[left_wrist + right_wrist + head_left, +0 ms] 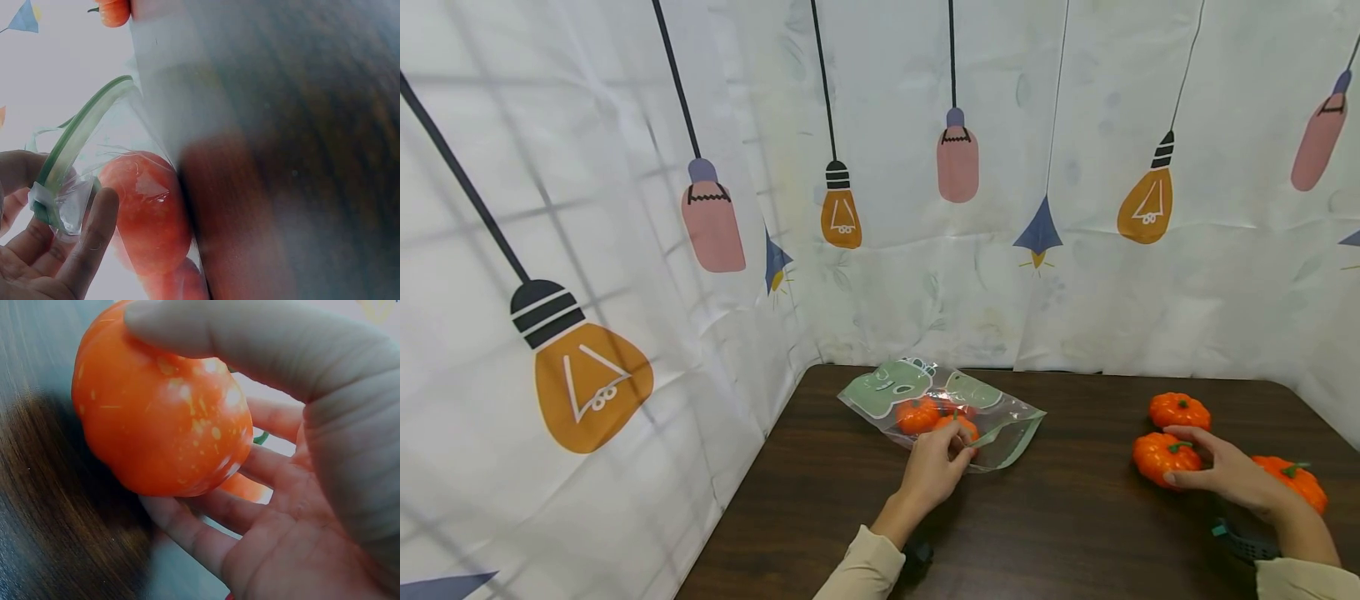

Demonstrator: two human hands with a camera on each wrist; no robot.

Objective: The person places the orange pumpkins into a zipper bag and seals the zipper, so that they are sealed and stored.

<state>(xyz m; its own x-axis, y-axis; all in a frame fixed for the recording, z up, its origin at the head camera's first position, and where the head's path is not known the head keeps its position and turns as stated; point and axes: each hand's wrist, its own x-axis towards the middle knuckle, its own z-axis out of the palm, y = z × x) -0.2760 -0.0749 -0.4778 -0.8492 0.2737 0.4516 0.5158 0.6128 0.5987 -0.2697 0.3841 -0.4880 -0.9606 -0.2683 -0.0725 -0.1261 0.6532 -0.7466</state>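
Note:
A clear zip bag [1007, 417] with a green cartoon print lies on the table, holding several small orange pumpkins [917, 414]. My left hand [934, 467] pinches the bag's rim at its near side; in the left wrist view the green zip strip [87, 119] runs up from between the thumb and fingers, the mouth parted. Off to the right, my right hand [1232, 475] grips a small orange pumpkin [162, 419] with a green stem, thumb on one side and fingers around the other. Whether this pumpkin touches the table is unclear.
Behind the gripped pumpkin sits another orange pumpkin [1180, 411], and one more pumpkin [1300, 483] lies right of the right hand, partly covered by it. The dark wooden table [1060, 533] meets a white curtain [895, 292] printed with lamps at the back and left.

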